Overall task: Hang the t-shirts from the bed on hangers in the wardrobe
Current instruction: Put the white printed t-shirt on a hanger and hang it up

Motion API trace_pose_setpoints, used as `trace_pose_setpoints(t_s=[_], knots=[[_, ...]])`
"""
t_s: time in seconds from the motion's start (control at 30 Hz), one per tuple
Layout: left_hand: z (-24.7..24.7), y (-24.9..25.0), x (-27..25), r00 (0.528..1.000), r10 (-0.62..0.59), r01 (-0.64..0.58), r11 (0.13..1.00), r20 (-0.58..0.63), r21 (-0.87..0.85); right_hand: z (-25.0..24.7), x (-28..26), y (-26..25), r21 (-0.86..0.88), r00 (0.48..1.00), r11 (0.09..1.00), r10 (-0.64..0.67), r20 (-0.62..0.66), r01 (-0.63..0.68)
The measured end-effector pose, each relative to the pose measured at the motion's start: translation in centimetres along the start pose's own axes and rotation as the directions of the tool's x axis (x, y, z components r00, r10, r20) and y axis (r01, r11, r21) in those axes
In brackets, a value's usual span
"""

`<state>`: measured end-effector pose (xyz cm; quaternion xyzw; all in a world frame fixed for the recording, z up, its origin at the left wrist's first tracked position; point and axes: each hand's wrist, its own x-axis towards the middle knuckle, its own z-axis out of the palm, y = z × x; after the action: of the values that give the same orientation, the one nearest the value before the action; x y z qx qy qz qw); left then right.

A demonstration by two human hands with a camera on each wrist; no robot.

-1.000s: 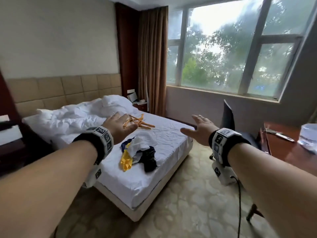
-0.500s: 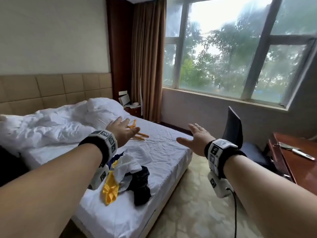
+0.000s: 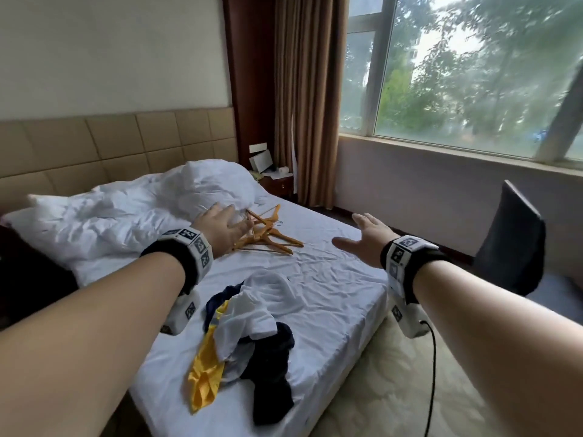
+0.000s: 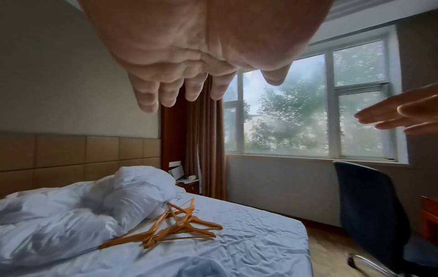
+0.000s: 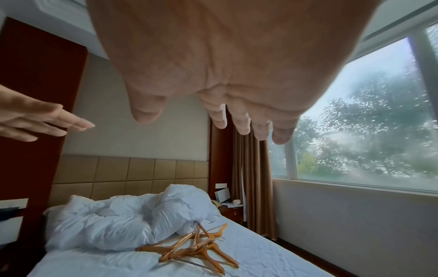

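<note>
Both hands (image 3: 220, 227) (image 3: 367, 236) hover spread, holding nothing, over bed (image 3: 331, 294) bearing hangers (image 3: 268, 236), t-shirts (image 3: 249, 329)

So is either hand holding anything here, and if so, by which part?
Nothing is held. The left hand and right hand are both open in the air above the bed; the wooden hangers lie untouched.

Crumpled white duvet (image 3: 126, 216) heaped at the far left against my tan padded headboard (image 3: 120, 146). Far corner: small wooden nightstand (image 3: 277, 184) with a white box and papers on top, brown curtain (image 3: 306, 99) hanging just beside it. Big window (image 3: 467, 74) on the right, green trees outside. Dark office chair (image 3: 511, 244) at near right, on patterned beige carpet (image 3: 394, 389).
</note>
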<state>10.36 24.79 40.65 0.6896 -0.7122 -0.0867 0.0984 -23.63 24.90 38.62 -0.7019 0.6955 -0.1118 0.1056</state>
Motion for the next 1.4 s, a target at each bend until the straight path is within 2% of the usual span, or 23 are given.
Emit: trace_pose_setpoints(t_s=[0.17, 0.37, 0.5, 0.67, 0.83, 1.0, 1.17, 1.27, 1.33, 1.4], knots=[[2.0, -1.9, 6.6, 0.993, -0.115, 0.114, 0.992, -0.017, -0.056, 2.6, 10.6, 1.2, 0.001, 0.993, 0.997, -0.079, 0.091, 0.079], [7.1, -6.0, 11.5, 0.949, -0.284, 0.284, 0.959, 0.141, 0.016, 9.5, 18.8, 1.0, 0.001, 0.953, 0.99, -0.133, 0.274, 0.138], [9.8, -8.8, 15.7, 0.921, -0.323, 0.313, 0.946, 0.218, 0.079, 13.0, 24.4, 0.9, -0.016, 0.928, 0.99, -0.126, 0.352, 0.14], [11.4, -11.6, 21.3, 0.883, -0.367, 0.385, 0.923, 0.292, -0.004, 15.1, 30.6, -0.7, -0.055, 0.902, 0.985, -0.126, 0.412, 0.162], [16.0, -14.4, 24.6, 0.843, -0.417, 0.447, 0.895, 0.339, -0.01, 18.5, 35.1, -2.6, -0.067, 0.879, 0.976, -0.154, 0.45, 0.206], [21.1, -15.9, 24.9, 0.771, -0.451, 0.521, 0.852, 0.451, -0.039, 24.4, 36.9, -4.1, -0.091, 0.776, 0.957, -0.166, 0.609, 0.276], [27.3, -17.1, 23.9, 0.7, -0.521, 0.635, 0.767, 0.489, -0.092, 31.3, 38.4, -5.2, -0.074, 0.67, 0.934, -0.194, 0.717, 0.35], [31.1, -17.2, 22.7, 0.618, -0.582, 0.731, 0.673, 0.529, -0.113, 35.4, 39.1, -5.7, -0.045, 0.585, 0.914, -0.219, 0.781, 0.402], [33.7, -16.8, 22.1, 0.534, -0.633, 0.807, 0.579, 0.56, -0.115, 37.7, 39.7, -5.9, -0.015, 0.523, 0.906, -0.231, 0.821, 0.424], [35.9, -15.8, 21.6, 0.47, -0.666, 0.856, 0.503, 0.58, -0.116, 39.7, 40.5, -6.2, 0.014, 0.47, 0.902, -0.239, 0.85, 0.432]])
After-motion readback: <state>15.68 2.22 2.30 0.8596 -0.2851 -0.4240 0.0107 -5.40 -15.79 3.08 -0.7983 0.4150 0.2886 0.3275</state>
